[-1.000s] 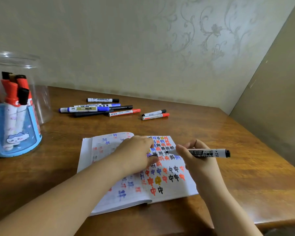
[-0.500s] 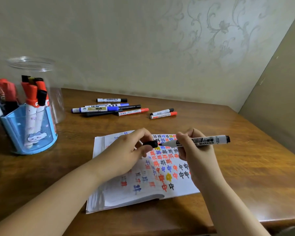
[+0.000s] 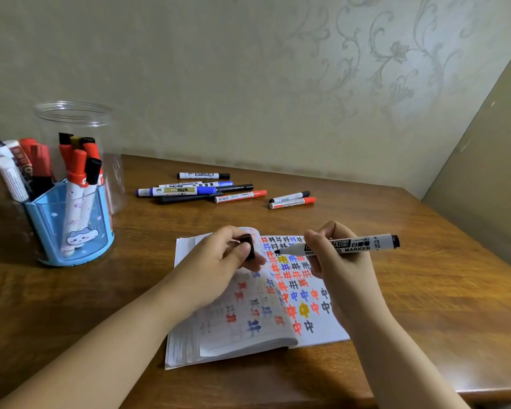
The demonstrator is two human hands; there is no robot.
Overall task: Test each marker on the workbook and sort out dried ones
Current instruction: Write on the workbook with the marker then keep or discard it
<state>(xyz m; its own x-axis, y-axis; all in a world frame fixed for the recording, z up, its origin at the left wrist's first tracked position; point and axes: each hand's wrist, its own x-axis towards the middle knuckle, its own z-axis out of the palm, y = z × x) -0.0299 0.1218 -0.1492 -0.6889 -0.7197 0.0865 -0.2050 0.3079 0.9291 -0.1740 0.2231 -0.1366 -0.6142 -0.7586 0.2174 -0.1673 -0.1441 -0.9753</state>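
At far left on the wooden desk [image 3: 425, 290], a blue pen holder [image 3: 71, 231] packed with capped markers is stood against a clear plastic jar [image 3: 74, 119], likely the untested stock. Behind the workbook [image 3: 316, 326], a loose row of capped markers [image 3: 219, 190] is laid flat, probably already sorted. Over the open workbook's left page, the black cap [image 3: 247, 245] is pinched in the curled fingers of the left hand [image 3: 219, 267], kept off the tip so writing is possible. To its right, the uncapped black whiteboard marker [image 3: 342, 247] is gripped by the right hand [image 3: 337, 261], held almost level, its tip just above the page of coloured test characters. Contact with paper cannot be told.
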